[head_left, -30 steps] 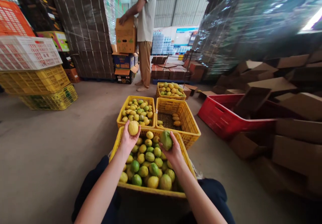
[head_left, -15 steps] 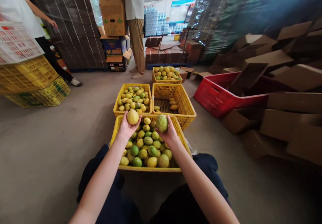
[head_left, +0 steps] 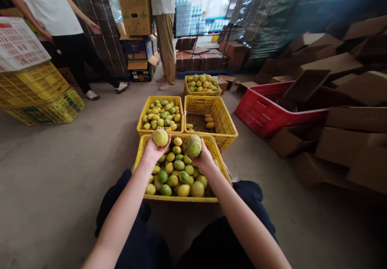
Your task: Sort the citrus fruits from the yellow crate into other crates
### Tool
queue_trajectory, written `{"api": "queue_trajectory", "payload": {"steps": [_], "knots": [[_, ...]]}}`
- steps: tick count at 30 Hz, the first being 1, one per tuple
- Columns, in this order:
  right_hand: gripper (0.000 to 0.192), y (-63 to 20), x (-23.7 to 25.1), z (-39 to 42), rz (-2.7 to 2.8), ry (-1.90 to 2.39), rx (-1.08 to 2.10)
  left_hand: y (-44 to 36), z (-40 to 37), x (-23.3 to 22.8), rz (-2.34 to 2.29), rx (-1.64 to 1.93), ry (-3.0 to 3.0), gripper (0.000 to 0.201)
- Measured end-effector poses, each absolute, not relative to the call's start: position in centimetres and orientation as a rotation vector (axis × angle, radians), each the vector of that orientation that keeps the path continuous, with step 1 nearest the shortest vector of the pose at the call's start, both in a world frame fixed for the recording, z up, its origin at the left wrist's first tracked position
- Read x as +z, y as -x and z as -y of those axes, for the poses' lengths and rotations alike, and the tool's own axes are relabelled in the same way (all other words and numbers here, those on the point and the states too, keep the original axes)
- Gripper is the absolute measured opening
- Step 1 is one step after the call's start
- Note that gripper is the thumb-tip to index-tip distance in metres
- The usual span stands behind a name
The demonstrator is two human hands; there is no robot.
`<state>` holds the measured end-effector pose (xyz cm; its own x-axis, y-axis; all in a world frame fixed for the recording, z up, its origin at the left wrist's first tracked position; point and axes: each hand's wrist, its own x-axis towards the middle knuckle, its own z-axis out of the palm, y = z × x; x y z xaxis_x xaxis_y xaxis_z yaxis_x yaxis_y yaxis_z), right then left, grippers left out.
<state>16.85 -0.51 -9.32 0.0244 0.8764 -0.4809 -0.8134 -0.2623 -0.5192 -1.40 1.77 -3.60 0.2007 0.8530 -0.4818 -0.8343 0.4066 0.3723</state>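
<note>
My left hand [head_left: 153, 148] cups a yellow-green lemon [head_left: 160, 137], its fingers curled round the underside. In my right hand [head_left: 203, 154] sits a greener lemon [head_left: 194, 145] with a rough, bumpy skin. Both hands hover above the far half of a yellow crate [head_left: 181, 199] between my knees. Mixed yellow and green lemons [head_left: 184, 190] fill that crate. Just beyond, on the left, stands a second yellow crate [head_left: 138, 126] full of lemons. Beside it, a third yellow crate [head_left: 227, 134] holds only several fruits on its bottom.
Farther off is another full yellow crate [head_left: 202, 93]. A red crate [head_left: 256, 113] and heaped cardboard boxes [head_left: 347, 148] lie to the right. Stacked crates [head_left: 36, 85] stand at left near a person [head_left: 57, 11]; another person [head_left: 165, 31] stands by cartons [head_left: 136, 19].
Both lemons remain in my hands, turned slightly. At left, the person in a white top has stepped rightward, farther into view. My view has shifted a little.
</note>
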Motion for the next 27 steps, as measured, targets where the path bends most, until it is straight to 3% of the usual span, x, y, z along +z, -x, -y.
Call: {"api": "queue_trajectory", "payload": {"steps": [4,12,19,27], "knots": [[0.042,-16.8,-8.3,0.8,0.11,0.852,1.66,1.3,-1.9,-3.8,-0.698,1.195,0.003,0.036],[0.018,-17.5,-7.4,1.1,0.15,0.757,1.698,1.6,-2.0,-3.2,-0.718,1.271,0.02,0.038],[0.025,-17.2,-7.7,0.6,0.08,0.746,1.639,1.7,-2.3,-4.0,-0.655,1.169,0.089,0.05],[0.034,-17.5,-8.3,0.3,0.064,0.829,1.631,1.8,-2.7,-4.3,-0.706,1.268,0.003,0.04]]}}
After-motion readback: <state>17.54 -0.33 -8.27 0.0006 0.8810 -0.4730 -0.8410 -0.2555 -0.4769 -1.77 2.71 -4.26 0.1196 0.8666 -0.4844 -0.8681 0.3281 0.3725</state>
